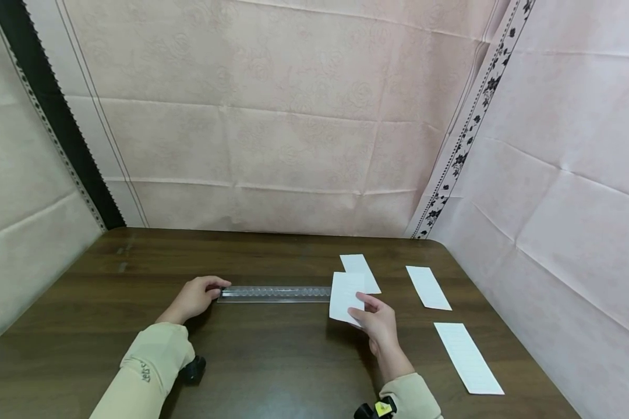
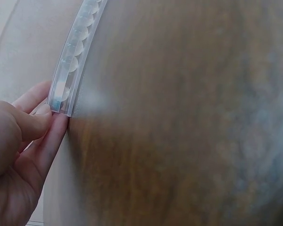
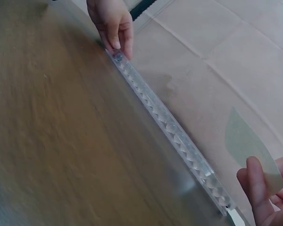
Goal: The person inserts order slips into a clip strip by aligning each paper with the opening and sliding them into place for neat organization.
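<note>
My left hand (image 1: 196, 299) pinches the left end of a long clear plastic strip (image 1: 278, 294) between thumb and fingers. Along the strip, the left wrist view shows a row of rounded translucent shapes (image 2: 83, 32); what they are I cannot tell. My right hand (image 1: 381, 326) pinches a white paper card (image 1: 343, 294) by its right edge, tilted up off the table. In the head view that card hides the strip's right end. From the right wrist side, the card (image 3: 247, 143) appears pale green and slightly bent, apart from the strip.
Behind the held card lies another white paper piece (image 1: 361, 270) on the brown wooden table (image 1: 262, 361). Two more paper pieces, one farther back (image 1: 428, 288) and one nearer (image 1: 469, 358), lie at the right. Pale cloth (image 1: 293, 116) hangs around the table's back and sides.
</note>
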### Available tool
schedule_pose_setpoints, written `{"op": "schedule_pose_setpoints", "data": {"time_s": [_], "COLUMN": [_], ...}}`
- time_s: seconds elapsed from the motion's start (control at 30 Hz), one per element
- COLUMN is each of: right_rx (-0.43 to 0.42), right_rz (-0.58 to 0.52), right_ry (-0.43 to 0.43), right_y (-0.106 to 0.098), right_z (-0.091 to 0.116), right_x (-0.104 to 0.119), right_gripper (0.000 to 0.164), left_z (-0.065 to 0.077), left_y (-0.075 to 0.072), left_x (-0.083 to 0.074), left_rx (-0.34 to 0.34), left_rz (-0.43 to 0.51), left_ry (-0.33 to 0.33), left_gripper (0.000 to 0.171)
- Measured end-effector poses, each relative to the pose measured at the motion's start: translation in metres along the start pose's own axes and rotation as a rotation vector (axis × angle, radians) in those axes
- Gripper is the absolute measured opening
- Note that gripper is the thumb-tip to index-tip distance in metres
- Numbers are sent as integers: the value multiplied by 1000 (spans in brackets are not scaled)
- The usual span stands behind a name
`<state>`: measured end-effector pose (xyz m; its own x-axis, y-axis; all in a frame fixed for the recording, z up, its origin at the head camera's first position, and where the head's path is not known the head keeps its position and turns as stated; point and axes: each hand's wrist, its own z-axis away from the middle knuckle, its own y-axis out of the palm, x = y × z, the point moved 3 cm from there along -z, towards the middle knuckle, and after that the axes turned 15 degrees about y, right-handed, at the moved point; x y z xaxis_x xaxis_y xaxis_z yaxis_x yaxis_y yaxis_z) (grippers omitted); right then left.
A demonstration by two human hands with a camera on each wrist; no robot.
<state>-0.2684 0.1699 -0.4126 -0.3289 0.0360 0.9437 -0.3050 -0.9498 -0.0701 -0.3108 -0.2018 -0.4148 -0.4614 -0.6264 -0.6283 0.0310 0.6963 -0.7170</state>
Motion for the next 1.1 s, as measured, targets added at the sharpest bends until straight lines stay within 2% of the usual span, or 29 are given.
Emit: {"op": "schedule_pose_setpoints", "data": {"time_s": [0.37, 1.1], "right_rx": [47, 62], "right_rz": [-40, -20], "right_ry": [6, 14], "right_y": [11, 25], "right_z": [6, 12], "right_x": [-4, -3], "right_gripper": [41, 40], "left_z": [-1, 0], "left_y": [1, 0], "left_x": [0, 0], "left_rx": [1, 1], "left_rz": [7, 5], "left_ry": [-12, -19], "left_gripper": [26, 25]}}
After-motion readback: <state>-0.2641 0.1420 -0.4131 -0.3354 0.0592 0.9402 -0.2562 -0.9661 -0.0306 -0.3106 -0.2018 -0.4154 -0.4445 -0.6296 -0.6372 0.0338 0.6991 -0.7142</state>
